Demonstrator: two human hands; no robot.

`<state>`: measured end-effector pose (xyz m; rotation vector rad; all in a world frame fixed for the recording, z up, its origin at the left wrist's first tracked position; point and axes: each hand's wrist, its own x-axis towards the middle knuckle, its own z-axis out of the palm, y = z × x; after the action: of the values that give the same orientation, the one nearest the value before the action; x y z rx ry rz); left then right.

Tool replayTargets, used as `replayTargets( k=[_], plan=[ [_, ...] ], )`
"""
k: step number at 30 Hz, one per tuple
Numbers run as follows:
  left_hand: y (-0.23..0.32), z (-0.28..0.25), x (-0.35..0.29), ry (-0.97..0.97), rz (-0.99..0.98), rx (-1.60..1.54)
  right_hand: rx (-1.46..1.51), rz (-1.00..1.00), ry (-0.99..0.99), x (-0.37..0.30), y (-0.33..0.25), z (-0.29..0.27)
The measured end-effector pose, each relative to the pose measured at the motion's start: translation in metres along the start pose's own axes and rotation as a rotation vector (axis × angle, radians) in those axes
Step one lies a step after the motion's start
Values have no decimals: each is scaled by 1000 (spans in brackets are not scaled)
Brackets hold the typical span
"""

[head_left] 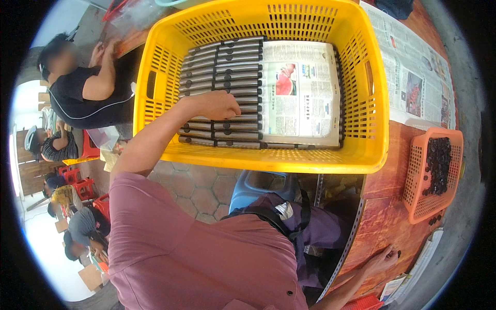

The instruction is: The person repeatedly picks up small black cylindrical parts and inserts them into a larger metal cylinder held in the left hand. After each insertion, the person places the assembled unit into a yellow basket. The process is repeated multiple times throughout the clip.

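Observation:
A yellow plastic crate point(258, 164) holds rows of grey metal tubes point(240, 59) with black end caps. Folded newspaper point(305, 98) covers their right part. Over the tubes is my left hand point(219, 105), palm down, with its fingers curled and closed. What lies under those fingers is hidden. On the orange-red table at the lower right, my right hand point(382, 260) has its fingers closed around a small black cap point(397, 253) at the fingertips. An orange basket point(417, 199) of small black caps point(438, 165) stands beyond that hand.
Newspaper sheets point(418, 72) cover the table's far right. A few loose black caps point(435, 220) lie by the basket. A blue stool point(245, 188) stands below the crate. At left, a co-worker in black point(88, 88) sits close by; several other people sit farther back near red stools point(85, 188).

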<state>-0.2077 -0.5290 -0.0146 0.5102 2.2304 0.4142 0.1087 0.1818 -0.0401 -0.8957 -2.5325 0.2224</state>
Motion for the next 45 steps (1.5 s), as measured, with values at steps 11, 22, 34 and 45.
replayTargets(
  k=[11, 22, 34, 45],
  plan=[
    [-24, 0, 3, 143, -82, 136, 78, -6, 21, -1, -8, 1],
    [-14, -9, -1, 281, -250, 196, 105, 38, 48, -3, -8, 3],
    [-20, -14, 8, 307, -374, 208, 154, 60, 32, -2, -24, -1],
    [-50, -24, 35, 338, -469, 246, 258, 90, 69, -4, -2, 14]
  ],
)
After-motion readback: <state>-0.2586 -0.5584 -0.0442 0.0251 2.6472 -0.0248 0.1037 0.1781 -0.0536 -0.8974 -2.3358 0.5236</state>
